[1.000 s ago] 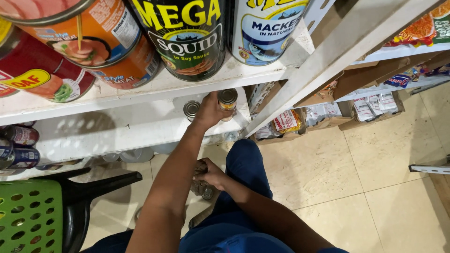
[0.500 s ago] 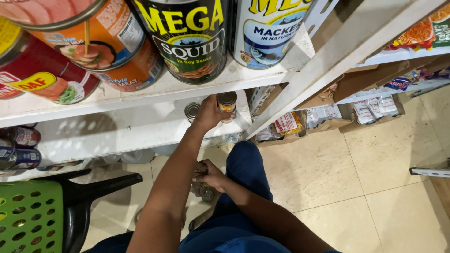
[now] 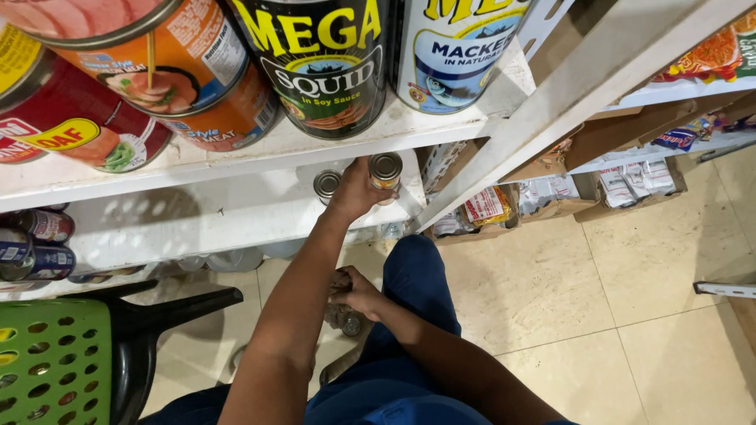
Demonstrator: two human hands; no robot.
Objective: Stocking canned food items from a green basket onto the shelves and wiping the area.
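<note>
My left hand (image 3: 354, 191) reaches up to the lower white shelf (image 3: 236, 220) and closes around a small can with a silver lid (image 3: 385, 169) that stands there. A second small can (image 3: 326, 185) stands just to the left of the hand. My right hand (image 3: 360, 293) is low, beside my knee in blue trousers (image 3: 417, 283). It grips a few small cans (image 3: 346, 319), partly hidden under its fingers.
Large cans line the upper shelf (image 3: 441, 126): an orange one (image 3: 181, 71), a black one (image 3: 323, 63) and a white and blue one (image 3: 457, 55). More cans (image 3: 39, 244) lie at far left. A green basket (image 3: 51, 370) sits bottom left. Boxes of packets (image 3: 488, 208) stand over the beige tiled floor (image 3: 614, 299).
Both hands stay almost where they were. The left hand stays on the can at the shelf, and the right hand still holds cans by the knee.
</note>
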